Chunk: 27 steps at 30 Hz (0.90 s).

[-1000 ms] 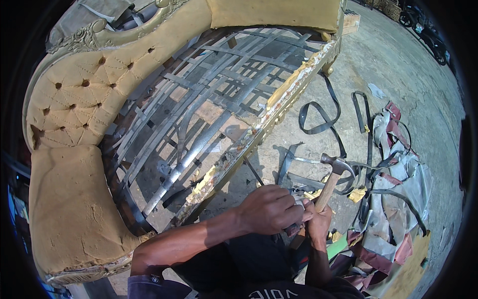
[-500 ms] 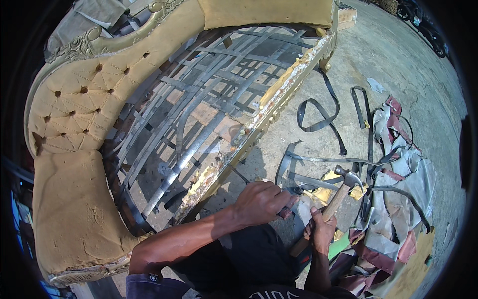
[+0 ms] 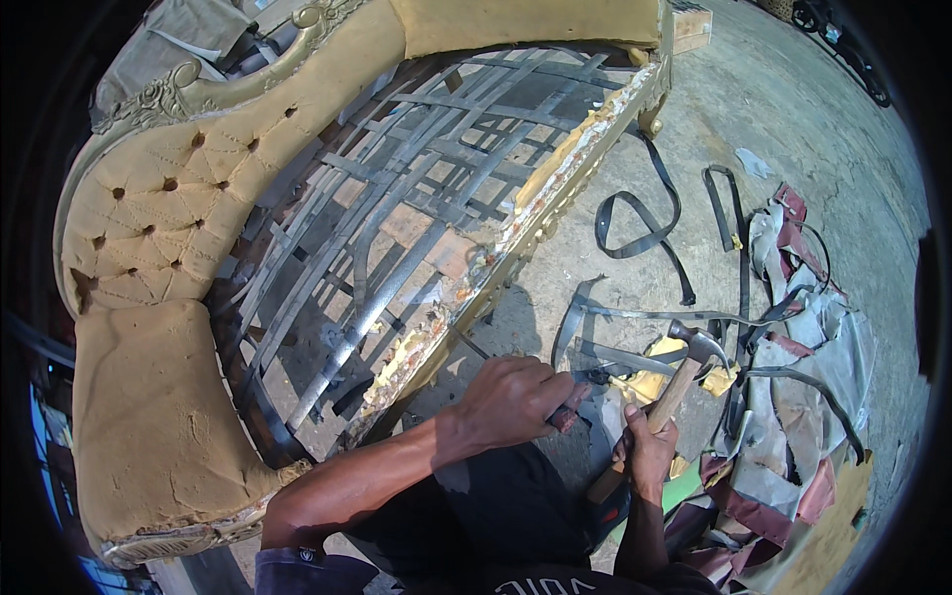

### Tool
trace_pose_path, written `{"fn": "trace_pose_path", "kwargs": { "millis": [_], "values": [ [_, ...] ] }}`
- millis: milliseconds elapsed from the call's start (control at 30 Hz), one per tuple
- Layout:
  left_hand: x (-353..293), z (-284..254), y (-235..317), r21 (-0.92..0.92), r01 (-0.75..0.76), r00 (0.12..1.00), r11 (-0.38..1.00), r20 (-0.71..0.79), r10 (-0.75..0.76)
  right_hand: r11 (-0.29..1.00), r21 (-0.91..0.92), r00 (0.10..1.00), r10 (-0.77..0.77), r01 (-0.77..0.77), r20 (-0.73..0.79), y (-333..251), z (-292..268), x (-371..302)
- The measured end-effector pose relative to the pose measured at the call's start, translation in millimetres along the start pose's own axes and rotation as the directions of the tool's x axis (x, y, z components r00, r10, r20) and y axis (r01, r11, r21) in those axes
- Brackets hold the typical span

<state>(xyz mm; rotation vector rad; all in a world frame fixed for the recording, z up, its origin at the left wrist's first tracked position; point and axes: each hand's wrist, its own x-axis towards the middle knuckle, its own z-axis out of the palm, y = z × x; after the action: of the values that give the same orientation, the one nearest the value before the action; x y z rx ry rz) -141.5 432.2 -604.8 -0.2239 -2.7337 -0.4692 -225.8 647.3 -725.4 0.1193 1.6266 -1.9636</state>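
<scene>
My left hand (image 3: 509, 399) is closed around a screwdriver-like tool whose dark red handle (image 3: 568, 411) sticks out behind the fist. Its thin metal shaft (image 3: 473, 345) points up and left at the lower front rail (image 3: 474, 297) of a sofa frame; whether the tip is wedged in the rail is hard to see. My right hand (image 3: 650, 448) grips a claw hammer (image 3: 677, 393) by its wooden handle, with the metal head raised, to the right of the tool's handle and apart from it. Torn yellow foam and white scraps cling along the rail.
The sofa's tan back (image 3: 164, 213) and armrest (image 3: 149, 397) curve round at left, beside crossed dark webbing straps (image 3: 397, 178). Loose black straps (image 3: 650, 238) lie on the concrete floor (image 3: 793, 129). Grey and maroon torn covering (image 3: 803, 397) is heaped at right, near yellow foam scraps (image 3: 645, 382).
The view has shifted slightly. My left hand sits a little nearer the rail with the tool, and both hands keep their grips.
</scene>
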Motion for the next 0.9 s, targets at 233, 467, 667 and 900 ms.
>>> {"fn": "trace_pose_path", "kwargs": {
  "millis": [233, 467, 667, 900],
  "values": [
    [9.1, -5.8, -1.0, -0.032, 0.068, 0.998, 0.997, 0.006, -0.068, 0.999, -0.035, 0.999, -0.037, 0.038, 0.040, 4.5, -6.4, -2.2],
    [35.9, -23.7, 0.0, -0.061, 0.247, 0.965, 0.967, 0.108, -0.240, 0.709, 0.143, 0.717, -0.697, 0.690, -0.005, 0.3, 0.2, -35.9],
    [27.8, -12.7, -5.0, -0.001, 0.222, 0.968, 0.975, 0.121, -0.220, 0.906, -0.186, 0.912, -0.334, 0.381, 0.240, 21.0, 19.6, -36.8],
    [32.4, -8.0, -2.6, 0.002, 0.186, 0.972, 0.983, 0.147, -0.184, 0.955, 0.087, 0.932, -0.296, 0.283, 0.209, 43.2, 18.5, -30.4]
  ]
}}
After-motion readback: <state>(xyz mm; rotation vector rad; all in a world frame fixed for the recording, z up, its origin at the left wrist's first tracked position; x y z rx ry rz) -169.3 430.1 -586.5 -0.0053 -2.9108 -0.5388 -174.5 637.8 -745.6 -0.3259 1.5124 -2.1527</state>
